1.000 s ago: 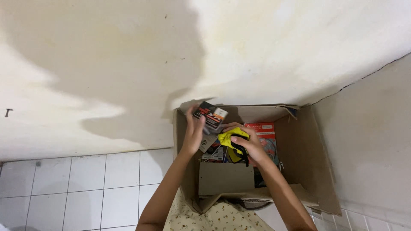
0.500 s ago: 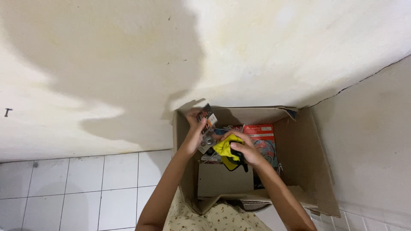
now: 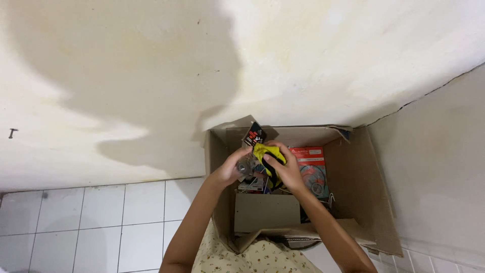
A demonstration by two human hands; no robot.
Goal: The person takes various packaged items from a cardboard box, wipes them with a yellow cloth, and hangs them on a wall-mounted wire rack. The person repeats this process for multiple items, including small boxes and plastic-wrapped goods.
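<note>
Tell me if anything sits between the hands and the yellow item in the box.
Nothing visible does. The right hand already grips the yellow item, and the left hand meets it from the left, inside the cardboard box.

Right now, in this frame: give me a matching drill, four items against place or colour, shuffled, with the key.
Items:
1. cardboard box
2. yellow object
3. red package
4. floor tiles

Descriptions:
A. white, left of the box
B. held between left hand and right hand
C. open, brown, against the wall
D. lying inside the box, right of the hands

Pairs: 1-C, 2-B, 3-D, 4-A
</note>
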